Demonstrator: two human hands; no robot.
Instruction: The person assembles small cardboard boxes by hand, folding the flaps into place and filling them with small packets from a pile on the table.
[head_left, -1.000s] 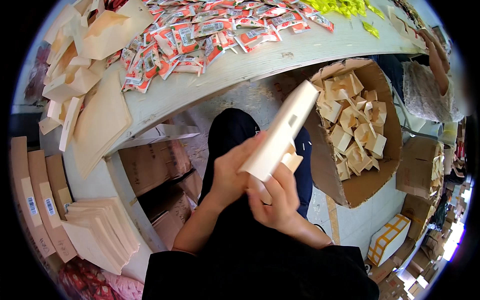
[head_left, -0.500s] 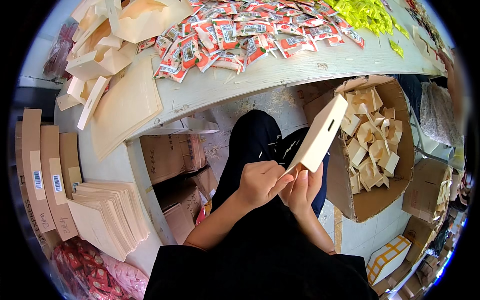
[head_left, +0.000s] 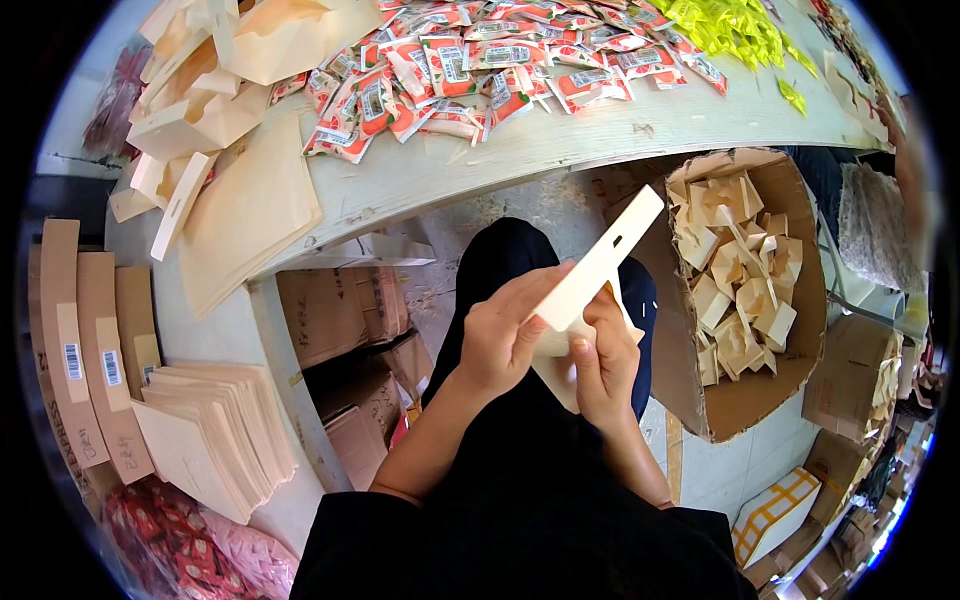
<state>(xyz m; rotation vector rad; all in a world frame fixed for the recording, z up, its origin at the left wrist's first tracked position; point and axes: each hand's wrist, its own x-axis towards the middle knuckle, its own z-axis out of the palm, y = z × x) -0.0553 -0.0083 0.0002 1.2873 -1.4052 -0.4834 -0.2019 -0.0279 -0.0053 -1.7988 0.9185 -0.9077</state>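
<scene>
Over my lap I hold a cream paperboard box (head_left: pixel 600 255), partly folded, with a small dark slot in its long narrow side. My left hand (head_left: pixel 500 330) is closed on its left edge, the thumb in front of the board. On the other side, my right hand (head_left: pixel 606 360) pinches the lower right part between thumb and fingers. Part of the board is covered by both hands. To the right of my knees, a large open cardboard carton (head_left: pixel 745 415) holds many folded cream boxes (head_left: pixel 740 330).
On the table (head_left: pixel 400 190) lie red-and-white packets (head_left: pixel 450 70), yellow-green packets (head_left: pixel 725 30), folded cream boxes (head_left: pixel 190 125) and flat sheets (head_left: pixel 250 210). A stack of flat boards (head_left: pixel 215 425) stands at left, near brown cartons (head_left: pixel 105 360). A taped white box (head_left: pixel 780 515) is at lower right.
The paperboard box has turned and tipped lower, its slotted side now slanting across my hands. My left hand has shifted up along its edge, and my right hand has regripped it.
</scene>
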